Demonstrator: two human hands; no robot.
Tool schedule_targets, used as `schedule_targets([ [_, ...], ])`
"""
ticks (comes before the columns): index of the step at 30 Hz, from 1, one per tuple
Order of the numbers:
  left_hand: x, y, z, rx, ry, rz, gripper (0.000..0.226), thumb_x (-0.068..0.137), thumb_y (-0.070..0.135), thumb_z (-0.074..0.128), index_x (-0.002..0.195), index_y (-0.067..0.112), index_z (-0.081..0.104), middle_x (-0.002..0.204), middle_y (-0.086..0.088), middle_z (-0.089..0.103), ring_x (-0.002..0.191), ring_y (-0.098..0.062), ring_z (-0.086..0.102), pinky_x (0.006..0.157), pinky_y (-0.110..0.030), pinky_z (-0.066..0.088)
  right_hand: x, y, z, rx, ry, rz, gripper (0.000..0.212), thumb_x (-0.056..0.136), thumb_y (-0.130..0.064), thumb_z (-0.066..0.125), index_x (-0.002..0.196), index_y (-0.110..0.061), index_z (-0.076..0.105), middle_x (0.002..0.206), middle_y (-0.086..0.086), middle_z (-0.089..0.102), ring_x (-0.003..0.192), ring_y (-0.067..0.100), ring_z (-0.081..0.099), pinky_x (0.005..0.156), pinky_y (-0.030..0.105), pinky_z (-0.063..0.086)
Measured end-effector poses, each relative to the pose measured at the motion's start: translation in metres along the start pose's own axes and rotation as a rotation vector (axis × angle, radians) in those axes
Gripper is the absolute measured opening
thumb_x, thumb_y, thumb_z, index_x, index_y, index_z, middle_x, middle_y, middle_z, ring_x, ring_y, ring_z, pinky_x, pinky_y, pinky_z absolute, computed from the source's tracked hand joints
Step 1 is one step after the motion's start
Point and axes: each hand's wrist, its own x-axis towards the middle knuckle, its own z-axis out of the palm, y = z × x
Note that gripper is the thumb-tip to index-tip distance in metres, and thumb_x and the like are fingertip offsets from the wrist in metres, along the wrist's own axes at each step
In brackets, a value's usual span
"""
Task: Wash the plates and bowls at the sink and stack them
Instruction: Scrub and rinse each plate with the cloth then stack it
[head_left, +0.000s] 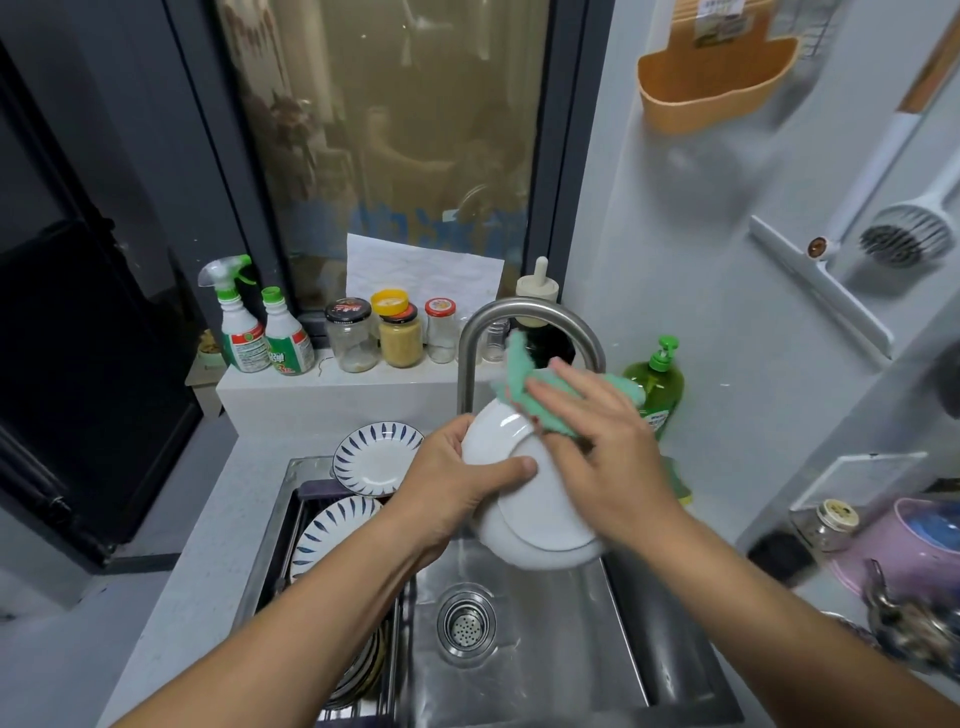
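Over the steel sink (618, 639) my left hand (457, 488) grips a white plate (535, 514) by its left rim, thumb across its underside, which faces me. My right hand (597, 436) presses a green cloth (524, 384) against the plate's upper edge with straight fingers. Water runs from the curved tap (524, 317) down past the plate. A blue-patterned plate (374, 457) lies at the sink's back left corner. Another patterned plate (332, 535) stands in the rack (306, 499) at the left, with more dishes below my left forearm.
Spray bottles (239, 322) and jars (400, 332) line the ledge behind the sink. A green soap bottle (660, 379) stands right of the tap. A pink basin (909, 551) and a small jar (831, 525) sit on the right counter. The drain strainer (466, 623) is in the sink floor.
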Motion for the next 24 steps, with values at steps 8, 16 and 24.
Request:
schedule_targets([
  [8,-0.003,0.002,-0.010,-0.007,-0.017,-0.006,0.043,0.065,0.006,0.085,0.105,0.010,0.071,0.097,-0.012,0.077,0.087,-0.025,0.071,0.078,-0.034,0.061,0.011,0.013,-0.004,0.153,-0.151,0.069,0.021,0.091,-0.035,0.059,0.103,-0.021,0.069,0.121,-0.008,0.065,0.120,0.008,0.055,0.106,0.042,0.040],
  [16,0.004,0.012,-0.006,0.060,-0.043,-0.032,0.051,0.070,0.000,0.088,0.115,0.002,0.066,0.098,-0.010,0.077,0.085,-0.020,0.071,0.072,-0.029,0.060,0.022,0.017,-0.005,-0.010,-0.383,0.135,0.055,0.096,-0.033,0.038,0.151,-0.032,0.036,0.156,-0.013,0.036,0.143,0.009,0.029,0.119,0.040,0.024],
  [24,0.014,0.010,-0.015,-0.108,0.131,0.039,0.057,0.065,0.010,0.084,0.118,0.003,0.065,0.109,-0.020,0.076,0.090,-0.027,0.074,0.074,-0.032,0.061,-0.020,0.041,0.003,0.263,-0.183,0.285,0.048,0.101,-0.031,0.035,0.147,-0.042,0.023,0.159,-0.015,0.023,0.147,-0.005,0.015,0.122,0.021,0.012],
])
